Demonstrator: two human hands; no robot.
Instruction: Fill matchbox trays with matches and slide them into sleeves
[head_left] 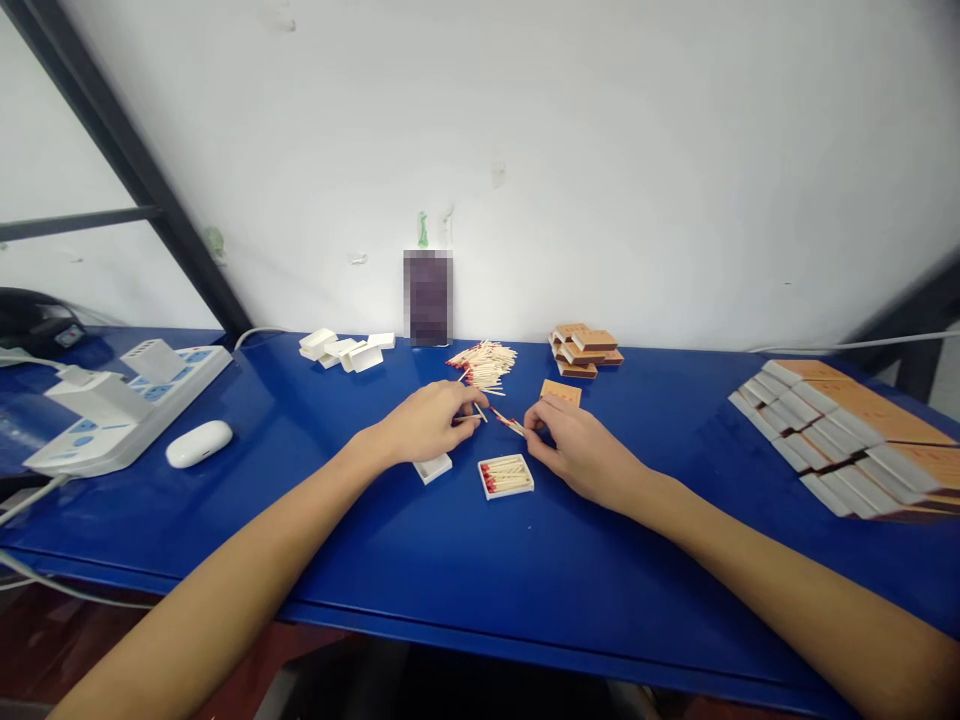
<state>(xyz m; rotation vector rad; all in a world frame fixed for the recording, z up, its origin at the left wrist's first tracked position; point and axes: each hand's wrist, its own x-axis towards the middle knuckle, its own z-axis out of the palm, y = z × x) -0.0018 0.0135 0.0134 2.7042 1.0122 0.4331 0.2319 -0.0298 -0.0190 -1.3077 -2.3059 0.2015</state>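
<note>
My right hand (585,445) pinches a few matches (511,423), their red heads pointing left. Bent inward, the fingers of my left hand (424,425) are closed around a few loose matches (472,415); the fingers partly hide these. Below and between the hands lies a white matchbox tray (506,477) with a layer of red-headed matches in it. Another white tray (433,467) sits under my left hand, mostly covered by it. Just beyond my right hand rests an orange matchbox sleeve (561,392). A heap of matches (486,365) lies beyond my left fingers.
White trays (345,352) lie at the back left, and orange sleeves (585,348) are piled at the back right. Stacked matchboxes (862,435) occupy the right side. On the left are a power strip (135,410) and a white earbud case (199,443).
</note>
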